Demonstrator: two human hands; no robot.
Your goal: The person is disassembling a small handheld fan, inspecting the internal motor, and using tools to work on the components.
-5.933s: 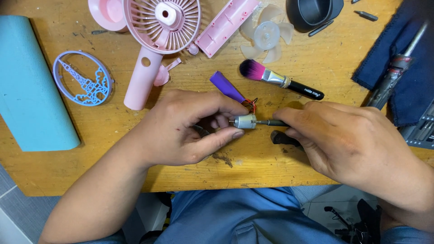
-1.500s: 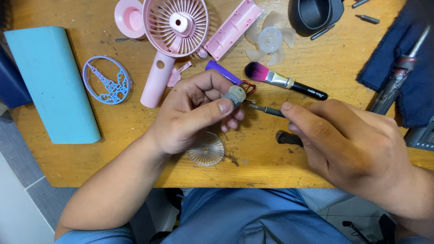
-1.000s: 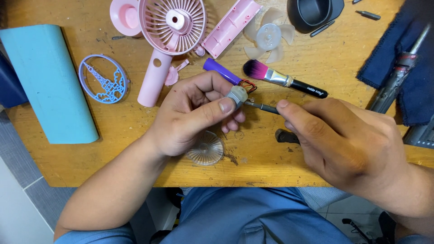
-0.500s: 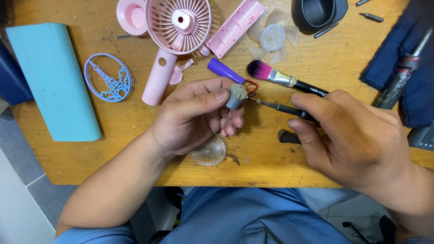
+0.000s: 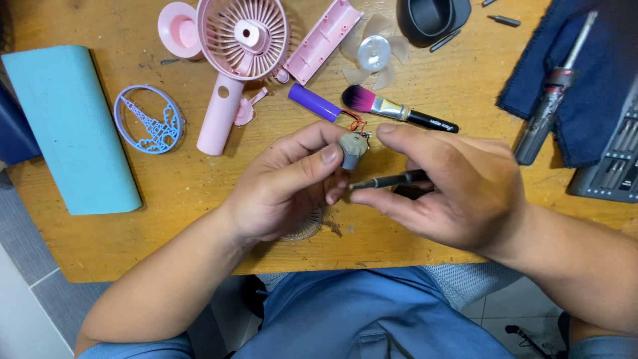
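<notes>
My left hand [image 5: 286, 186] pinches a small grey motor [image 5: 352, 149] between thumb and fingers, thin red wires trailing from its top. My right hand [image 5: 452, 189] holds a slim dark screwdriver [image 5: 389, 180], its tip pointing left just below the motor, while the right index finger touches the motor's side. Both hands hover over the wooden table [image 5: 166, 219]. A round clear grille [image 5: 302, 229] lies partly hidden under my left hand.
A pink handheld fan body [image 5: 236, 60], pink cover [image 5: 323, 41], clear fan blade [image 5: 373, 52], purple battery [image 5: 314, 102] and make-up brush [image 5: 399, 112] lie behind the hands. Left: teal case [image 5: 70, 126], blue oval ornament [image 5: 147, 118]. Right: blue cloth [image 5: 585, 80], soldering iron [image 5: 551, 90], bit set [image 5: 615, 166].
My right hand has drawn the screwdriver back and lower, its tip now below the motor rather than at its end. The right index finger has come up against the motor. The left hand keeps its grip.
</notes>
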